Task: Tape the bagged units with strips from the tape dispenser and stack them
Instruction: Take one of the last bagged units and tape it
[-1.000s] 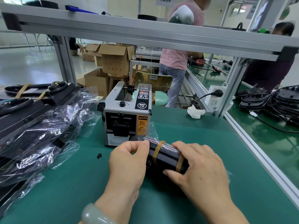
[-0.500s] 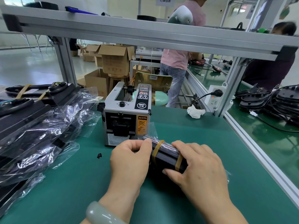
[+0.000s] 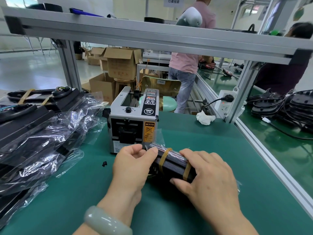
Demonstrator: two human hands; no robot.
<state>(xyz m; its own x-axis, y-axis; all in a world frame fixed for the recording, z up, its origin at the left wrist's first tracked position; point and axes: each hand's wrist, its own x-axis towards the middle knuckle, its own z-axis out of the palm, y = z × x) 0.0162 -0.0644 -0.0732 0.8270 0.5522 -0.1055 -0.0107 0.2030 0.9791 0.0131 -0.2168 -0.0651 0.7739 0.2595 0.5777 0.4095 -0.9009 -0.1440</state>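
Your left hand (image 3: 133,165) pinches the clear film at the left end of the bagged unit (image 3: 171,164); your right hand (image 3: 208,177) curls its fingers round the right end. The bagged unit (two tan bands (image 3: 164,156) circle it) lies on the green counter (image 3: 194,138), just in front of the tape dispenser (image 3: 133,122).

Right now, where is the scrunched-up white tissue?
In the head view, the white tissue lies at the far right of the green mat, right of the tape dispenser and beside the white power socket.
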